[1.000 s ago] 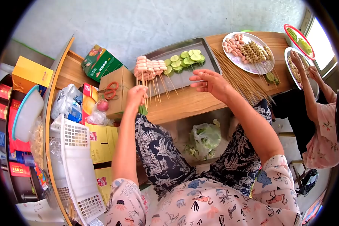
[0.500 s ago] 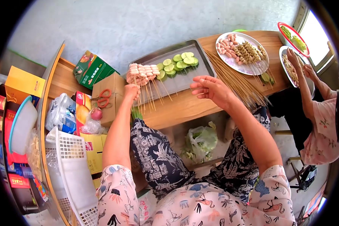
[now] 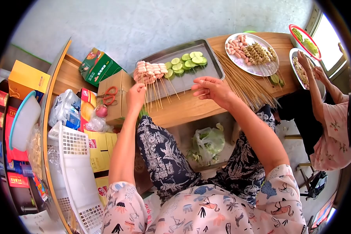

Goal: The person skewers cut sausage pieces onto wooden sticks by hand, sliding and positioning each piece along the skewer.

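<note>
My left hand (image 3: 136,96) is closed at the left end of a heap of sausage skewers (image 3: 150,71), its fingers at the bare stick of one. The pink skewers lie on the metal tray (image 3: 179,86), sticks pointing toward me. Beside them on the tray are skewered green slices (image 3: 186,62). My right hand (image 3: 211,90) hovers over the tray's front right edge, fingers loosely curled and apart, with nothing visible in it. To its right a spread of bare bamboo sticks (image 3: 247,82) lies on the wooden table (image 3: 175,113).
A white plate (image 3: 257,73) of small sausages and skewers stands to the right. Another person's hands (image 3: 312,72) work at a bowl (image 3: 293,54) there. At left are a cardboard box (image 3: 117,93), red scissors (image 3: 109,95) and a white basket (image 3: 76,167). A bag of greens (image 3: 210,144) sits below the table.
My right hand has shifted slightly left. My left hand stays closed beside the sausage skewers. The view has tilted a little.
</note>
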